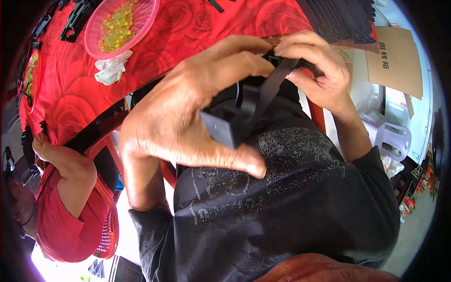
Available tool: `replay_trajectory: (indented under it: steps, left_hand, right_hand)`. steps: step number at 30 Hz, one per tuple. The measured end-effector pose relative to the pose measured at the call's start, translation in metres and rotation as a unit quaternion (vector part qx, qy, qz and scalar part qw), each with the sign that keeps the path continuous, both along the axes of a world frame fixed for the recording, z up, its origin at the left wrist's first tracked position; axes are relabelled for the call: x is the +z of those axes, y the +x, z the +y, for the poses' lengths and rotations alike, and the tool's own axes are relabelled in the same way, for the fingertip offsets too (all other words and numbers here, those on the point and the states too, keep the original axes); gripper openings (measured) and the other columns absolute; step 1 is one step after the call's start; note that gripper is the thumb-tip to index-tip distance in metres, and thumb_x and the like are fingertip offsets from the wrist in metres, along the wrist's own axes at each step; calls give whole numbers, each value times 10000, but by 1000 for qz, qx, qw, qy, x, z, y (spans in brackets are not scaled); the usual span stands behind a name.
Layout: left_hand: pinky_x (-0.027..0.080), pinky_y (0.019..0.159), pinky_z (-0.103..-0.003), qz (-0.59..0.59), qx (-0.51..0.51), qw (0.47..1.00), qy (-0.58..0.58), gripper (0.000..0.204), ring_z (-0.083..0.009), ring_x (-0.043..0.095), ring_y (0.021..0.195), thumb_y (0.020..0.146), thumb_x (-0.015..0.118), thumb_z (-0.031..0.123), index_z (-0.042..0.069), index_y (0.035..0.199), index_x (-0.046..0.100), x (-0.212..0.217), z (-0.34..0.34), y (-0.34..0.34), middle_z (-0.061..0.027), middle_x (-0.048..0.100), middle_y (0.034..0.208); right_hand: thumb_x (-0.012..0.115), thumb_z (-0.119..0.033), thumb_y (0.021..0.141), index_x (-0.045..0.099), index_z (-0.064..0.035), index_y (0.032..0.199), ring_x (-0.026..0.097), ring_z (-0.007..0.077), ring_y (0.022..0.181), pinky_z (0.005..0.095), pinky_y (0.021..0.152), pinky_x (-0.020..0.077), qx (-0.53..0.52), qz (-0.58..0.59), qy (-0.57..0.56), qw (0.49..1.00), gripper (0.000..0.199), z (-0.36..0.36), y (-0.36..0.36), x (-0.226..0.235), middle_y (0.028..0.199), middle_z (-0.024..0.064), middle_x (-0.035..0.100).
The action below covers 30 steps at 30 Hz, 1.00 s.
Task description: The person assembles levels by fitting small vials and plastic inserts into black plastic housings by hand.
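A long black plastic part [221, 129] with a box-shaped near end lies in front of my chest, tilted away from me. My left hand [183, 103] curves around it, fingers at the far end and thumb along the near side. At its far end my right hand [319, 66] is closed, fingertips bent over the part and thumb beneath. A flat black strip [275, 87] runs along it between my hands. My fingers hide most of the far end, so I cannot make out its exact shape.
On the red rose-patterned tablecloth [178, 28] stands a pink basket [90, 35] of small clear-yellow pieces [117, 30], beside crumpled white tissue [112, 68]. Many black strips [336, 19] lie far right, near cardboard [394, 61] and a pale plastic stool [394, 138]. A person in red [70, 211] sits left.
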<state>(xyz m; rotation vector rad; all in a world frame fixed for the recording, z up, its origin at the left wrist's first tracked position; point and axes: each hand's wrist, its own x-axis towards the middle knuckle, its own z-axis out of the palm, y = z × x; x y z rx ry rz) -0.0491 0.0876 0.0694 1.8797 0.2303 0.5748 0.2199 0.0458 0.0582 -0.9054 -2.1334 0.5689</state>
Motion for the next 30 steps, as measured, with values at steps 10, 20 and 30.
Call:
replay_trajectory:
  steps: [10, 20, 30]
  left_hand:
    - [543, 876, -452, 202, 146, 961, 118, 645, -444, 636, 1036, 763, 822, 130, -11, 1336, 562, 32, -60, -12, -259, 593, 1222]
    - [519, 678, -451, 175, 185, 962, 96, 590, -382, 619, 790, 829, 690, -40, 26, 1391, 522, -1, -70, 0, -190, 552, 994]
    - [513, 723, -445, 135, 195, 971, 26, 540, -390, 617, 837, 872, 660, -34, 16, 1391, 522, -8, -73, 16, -194, 541, 993]
  right_hand:
    - [757, 154, 691, 711, -37, 1012, 667, 222, 872, 309, 738, 555, -59, -40, 186, 980, 376, -14, -15, -8, 1078, 122, 659]
    - [755, 142, 687, 572, -21, 1195, 512, 428, 1326, 479, 1096, 454, -126, -26, 171, 977, 564, -21, -8, -24, 1460, 263, 370]
    - [529, -181, 963, 278, 73, 1487, 330, 418, 1457, 504, 1219, 259, -235, 257, 109, 931, 634, -18, -18, -32, 1542, 287, 339]
